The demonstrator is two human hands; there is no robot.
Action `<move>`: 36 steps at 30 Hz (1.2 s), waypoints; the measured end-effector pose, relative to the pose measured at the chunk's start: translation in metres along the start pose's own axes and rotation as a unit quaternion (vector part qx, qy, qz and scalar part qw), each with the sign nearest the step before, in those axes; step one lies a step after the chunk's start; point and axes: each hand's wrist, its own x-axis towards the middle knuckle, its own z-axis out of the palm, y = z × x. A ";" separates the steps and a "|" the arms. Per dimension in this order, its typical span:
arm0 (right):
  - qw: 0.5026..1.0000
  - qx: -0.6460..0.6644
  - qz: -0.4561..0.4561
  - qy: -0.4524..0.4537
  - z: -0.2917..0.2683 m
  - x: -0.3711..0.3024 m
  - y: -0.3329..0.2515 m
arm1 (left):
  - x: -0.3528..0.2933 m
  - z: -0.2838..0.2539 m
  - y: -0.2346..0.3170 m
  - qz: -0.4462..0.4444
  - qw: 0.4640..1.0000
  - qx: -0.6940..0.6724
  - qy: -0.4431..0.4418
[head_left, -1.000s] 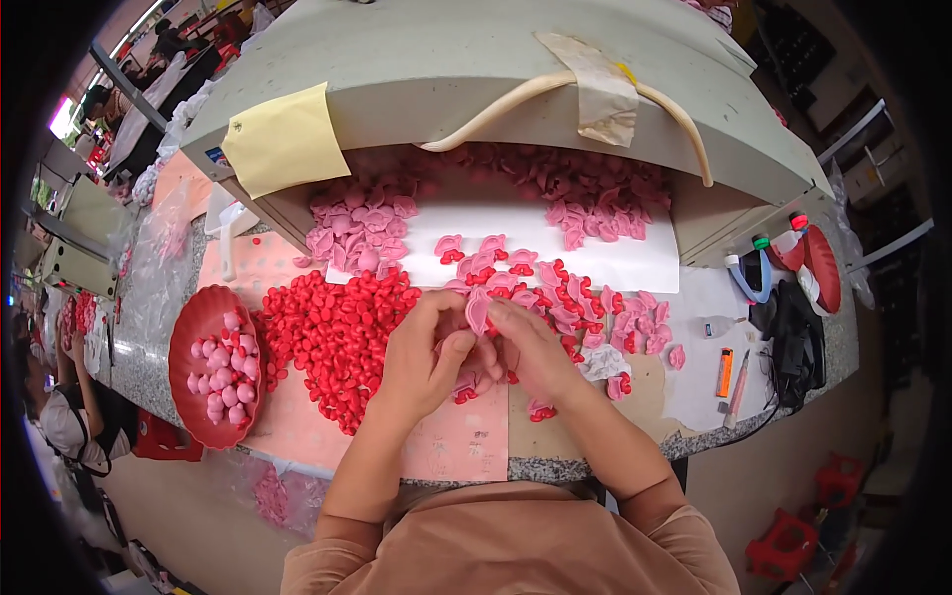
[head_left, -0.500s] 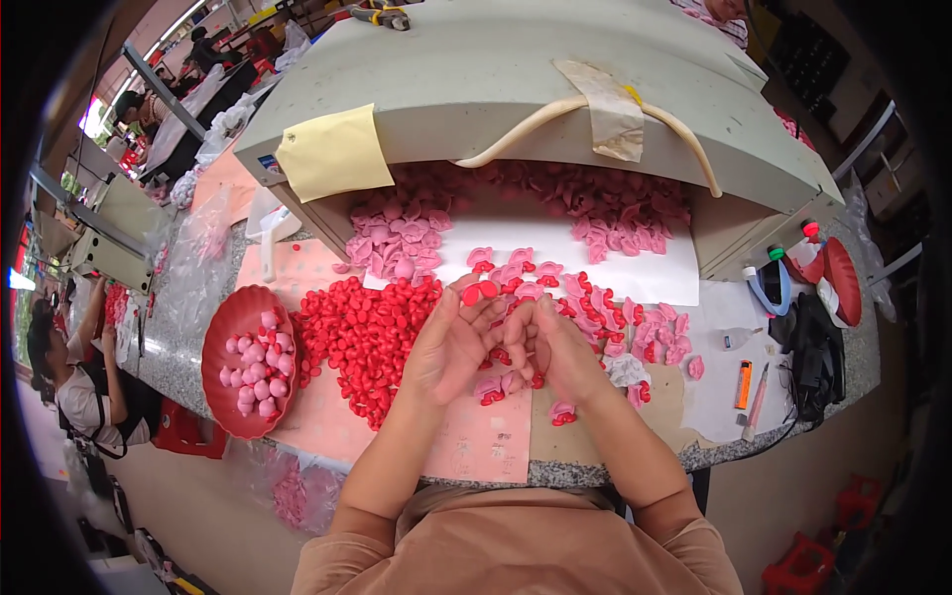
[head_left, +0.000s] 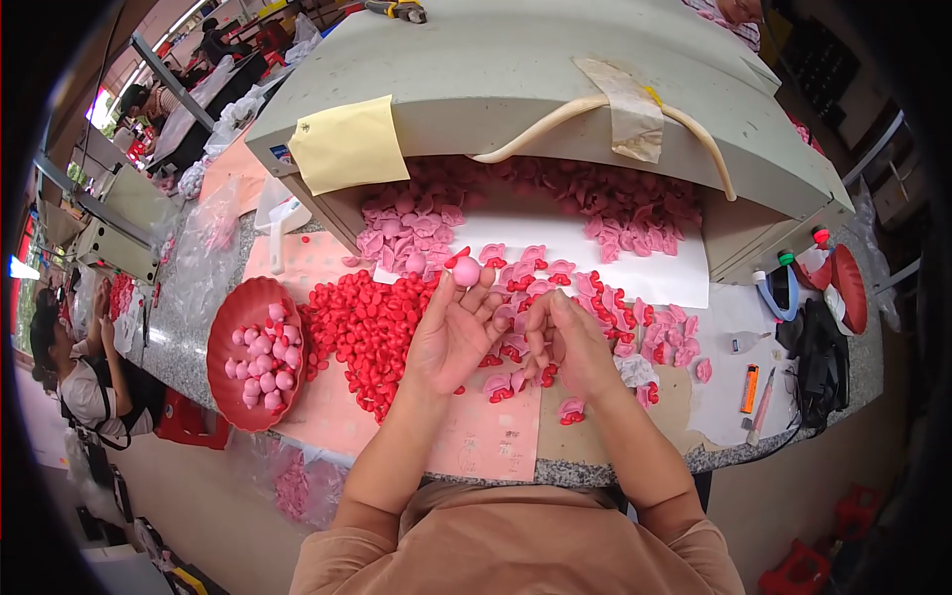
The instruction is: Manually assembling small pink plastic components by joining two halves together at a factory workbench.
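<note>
My left hand [head_left: 448, 335] is raised palm up over the bench, its thumb and fingertips closed on a small pink ball [head_left: 466, 273] with a red bow-shaped piece against its upper left side. Just to its right is my right hand [head_left: 580, 349], fingers loosely bent and thumb apart from them, with nothing visible in it. Left of my left hand spreads a heap of small red pieces [head_left: 372, 332]. Pink cupped pieces joined to red ones [head_left: 605, 302] lie beyond and around my right hand. A red scalloped bowl [head_left: 226, 367] at the left holds pink balls with red pieces.
A grey metal hood [head_left: 496, 74] stands over the back, with piles of pink pieces [head_left: 412, 223] beneath it. An orange cutter knife [head_left: 750, 389], a brush [head_left: 762, 407] and a black bag [head_left: 821, 362] lie at the right. Another person [head_left: 84, 377] sits at far left.
The pink ball with its red piece now shows upright at my left fingertips, where only red showed before. My hands have moved slightly apart. The whole view has shifted a little.
</note>
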 end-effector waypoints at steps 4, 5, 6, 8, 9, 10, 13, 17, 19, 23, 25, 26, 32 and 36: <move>0.998 -0.036 -0.046 0.009 -0.001 0.001 -0.013 | -0.006 0.003 -0.012 0.077 0.902 0.426 0.010; 0.995 -0.062 -0.075 0.017 -0.003 0.003 -0.017 | -0.008 0.002 -0.018 0.148 0.774 0.615 0.028; 0.997 -0.048 -0.067 0.000 -0.012 0.005 -0.016 | -0.008 0.000 -0.024 0.149 0.738 0.655 0.059; 0.994 -0.098 -0.053 -0.004 -0.021 0.005 -0.018 | -0.008 0.005 -0.027 0.205 0.632 0.747 -0.008; 0.988 -0.147 -0.039 -0.015 -0.024 0.005 -0.018 | -0.007 0.007 -0.028 0.261 0.506 0.819 -0.074; 0.986 -0.159 -0.044 -0.006 -0.027 0.007 -0.013 | -0.007 0.007 -0.030 0.245 0.530 0.810 -0.057; 0.978 -0.201 -0.051 0.023 -0.037 0.008 -0.015 | -0.007 0.007 -0.035 0.207 0.690 0.694 0.007; 0.926 -0.326 -0.090 0.164 -0.065 0.009 -0.021 | -0.001 0.005 -0.016 0.275 0.638 0.719 0.017; 0.903 -0.371 -0.110 0.186 -0.069 0.010 -0.018 | 0.001 0.003 0.004 0.299 0.498 0.811 0.072; 0.831 -0.506 -0.132 0.191 -0.070 0.010 -0.017 | 0.006 0.003 0.020 0.255 0.472 0.837 0.110; 0.804 -0.540 -0.165 0.186 -0.073 0.011 -0.015 | 0.016 0.015 0.024 0.264 0.402 0.875 0.053; 0.801 -0.537 -0.185 0.187 -0.075 0.012 -0.016 | 0.026 0.018 0.026 0.266 0.401 0.875 0.054; 0.766 -0.551 -0.227 0.239 -0.087 0.011 -0.019 | 0.125 0.035 -0.006 0.132 0.425 0.893 -0.071; 0.757 -0.535 -0.242 0.287 -0.093 0.008 -0.024 | 0.169 0.027 -0.045 0.177 0.463 0.846 -0.195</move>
